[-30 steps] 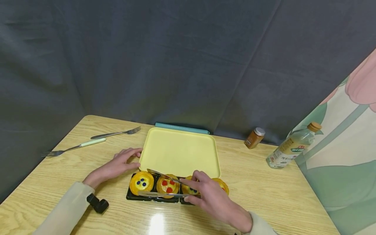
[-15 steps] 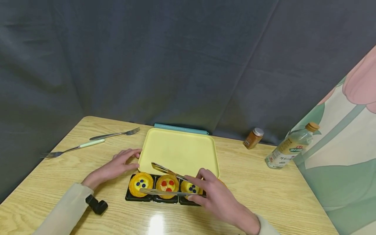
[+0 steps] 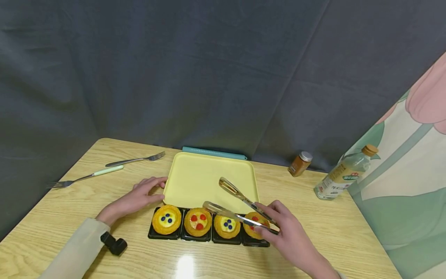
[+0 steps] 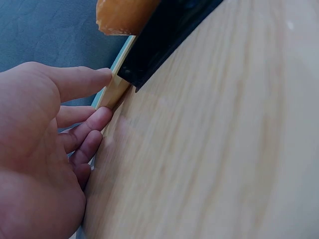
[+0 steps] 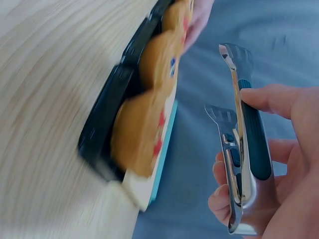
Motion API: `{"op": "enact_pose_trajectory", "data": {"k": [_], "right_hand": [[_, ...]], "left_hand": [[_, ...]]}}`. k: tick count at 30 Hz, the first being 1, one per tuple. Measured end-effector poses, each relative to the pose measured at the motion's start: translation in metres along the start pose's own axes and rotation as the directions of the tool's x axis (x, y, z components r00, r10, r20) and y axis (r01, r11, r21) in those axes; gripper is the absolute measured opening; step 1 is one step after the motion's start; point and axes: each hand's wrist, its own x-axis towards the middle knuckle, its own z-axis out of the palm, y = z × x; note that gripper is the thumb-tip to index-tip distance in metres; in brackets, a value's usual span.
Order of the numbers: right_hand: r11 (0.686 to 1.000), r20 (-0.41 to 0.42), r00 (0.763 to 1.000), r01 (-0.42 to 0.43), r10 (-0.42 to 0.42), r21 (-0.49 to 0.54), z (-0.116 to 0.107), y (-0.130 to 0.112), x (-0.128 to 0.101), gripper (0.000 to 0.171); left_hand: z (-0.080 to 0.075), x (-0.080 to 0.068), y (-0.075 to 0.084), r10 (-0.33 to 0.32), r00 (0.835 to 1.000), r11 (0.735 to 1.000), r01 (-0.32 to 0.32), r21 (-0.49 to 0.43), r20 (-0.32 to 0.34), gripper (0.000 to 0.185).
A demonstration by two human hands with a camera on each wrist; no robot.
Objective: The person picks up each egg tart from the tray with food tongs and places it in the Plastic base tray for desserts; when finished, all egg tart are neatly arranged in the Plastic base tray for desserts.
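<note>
A row of several fruit tarts (image 3: 197, 221) in black trays (image 3: 166, 235) lies on the wooden table in front of an empty yellow tray (image 3: 209, 178). My right hand (image 3: 289, 236) grips metal tongs (image 3: 237, 201), their open arms pointing up-left above the right end of the row. In the right wrist view the tongs (image 5: 239, 164) are held clear of the tarts (image 5: 149, 119). My left hand (image 3: 137, 197) rests flat on the table with its fingertips touching the yellow tray's left front corner (image 4: 113, 89).
Two forks (image 3: 137, 159) (image 3: 83, 177) lie at the far left. A spice jar (image 3: 299, 163) and an oil bottle (image 3: 343, 176) stand at the back right. A teal strip (image 3: 214, 152) lies behind the tray. A small black object (image 3: 114, 243) sits near my left sleeve.
My right hand has lifted the tongs and carried them to the right, from over the middle tarts to above the rightmost one. The left hand has stayed still.
</note>
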Motion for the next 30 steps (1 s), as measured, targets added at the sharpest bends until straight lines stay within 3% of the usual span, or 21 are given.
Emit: {"op": "enact_pose_trajectory", "data": {"k": [6, 15, 30], "right_hand": [[0.995, -0.072, 0.993, -0.093, 0.091, -0.026, -0.015, 0.030, -0.013, 0.051], [0.974, -0.084, 0.977, -0.203, 0.195, -0.105, -0.031, 0.078, -0.025, 0.053], [0.956, -0.086, 0.970, -0.240, 0.228, -0.172, -0.037, 0.132, -0.026, 0.058]], "left_hand": [[-0.001, 0.000, -0.001, -0.005, 1.000, 1.000, 0.005, 0.001, 0.000, 0.062], [-0.002, -0.003, -0.001, -0.006, 1.000, 1.000, 0.006, -0.001, -0.002, 0.062], [0.000, -0.001, 0.002, -0.007, 1.000, 1.000, 0.007, -0.013, 0.001, 0.061]]}}
